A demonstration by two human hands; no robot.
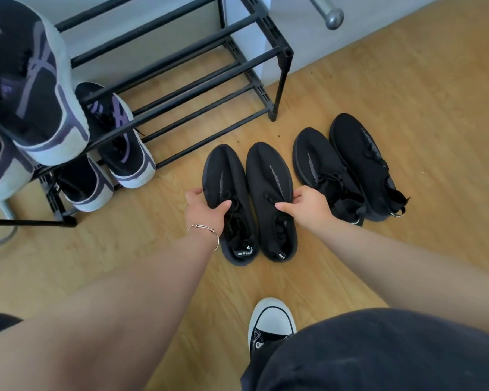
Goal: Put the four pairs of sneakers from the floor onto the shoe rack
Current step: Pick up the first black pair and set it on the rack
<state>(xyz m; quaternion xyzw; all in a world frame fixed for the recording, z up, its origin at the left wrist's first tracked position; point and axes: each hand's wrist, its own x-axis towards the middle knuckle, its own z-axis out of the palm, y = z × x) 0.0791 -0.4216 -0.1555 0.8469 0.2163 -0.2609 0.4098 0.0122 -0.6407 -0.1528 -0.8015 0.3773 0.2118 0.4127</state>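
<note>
Two all-black sneaker pairs [249,201] [350,167] are showing faint grey side stitching against the honey-toned wood-grain floor [407,94], while the black rack [198,69] is carrying black sneakers [31,80] striped purple with white soles.

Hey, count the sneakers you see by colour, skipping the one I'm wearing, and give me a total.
All-black sneakers, on the floor: 4, including one under the left hand and one under the right hand.
Black-and-purple sneakers with white soles, on the rack: 4
Total: 8
</note>
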